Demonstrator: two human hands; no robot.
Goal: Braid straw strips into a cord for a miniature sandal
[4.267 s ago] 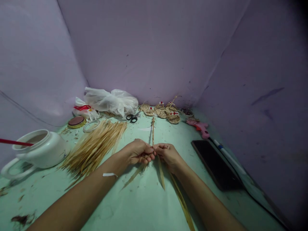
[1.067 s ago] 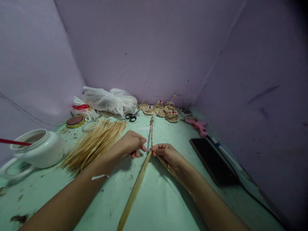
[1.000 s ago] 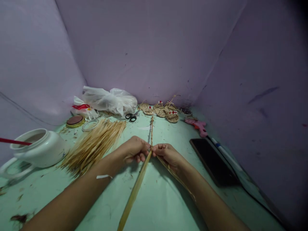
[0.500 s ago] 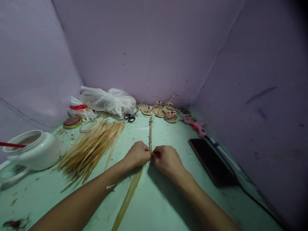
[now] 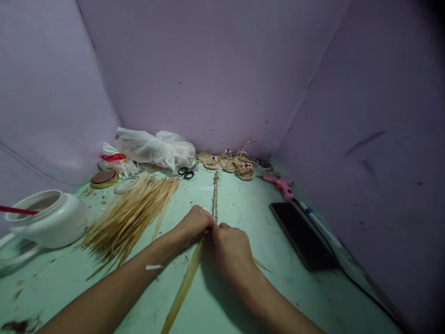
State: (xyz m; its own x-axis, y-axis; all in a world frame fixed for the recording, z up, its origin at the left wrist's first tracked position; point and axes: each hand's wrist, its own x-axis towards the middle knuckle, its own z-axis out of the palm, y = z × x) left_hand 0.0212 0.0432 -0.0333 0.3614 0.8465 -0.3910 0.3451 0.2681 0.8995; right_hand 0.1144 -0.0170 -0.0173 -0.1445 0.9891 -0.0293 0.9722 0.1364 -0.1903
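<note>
A thin braid of dried fibre [image 5: 216, 197] runs straight away from me along the green tabletop. At its near end my left hand [image 5: 199, 222] is closed, thumb and fingers pinching the braid. My right hand [image 5: 232, 246] touches it from the other side, also closed on the braid's end, its fingertips mostly hidden behind the knuckles. From under my left hand a long flat strip [image 5: 184, 290] trails toward the front edge of the view. Another strip end [image 5: 260, 265] pokes out to the right of my right wrist.
Left of my hands lies a bundle of dried strips [image 5: 134, 218], beside a white pot [image 5: 66, 220] with a red stick. Behind are scissors [image 5: 187, 172], a plastic bag [image 5: 160, 150] and small beaded woven pieces [image 5: 227, 162]. At right lie a pink glue gun [image 5: 283, 185] and a phone [image 5: 302, 236].
My left hand, apart from the braid about a second ago, has closed in on its end. My right hand has turned over, knuckles up, and moved against the left. The view shifted slightly.
</note>
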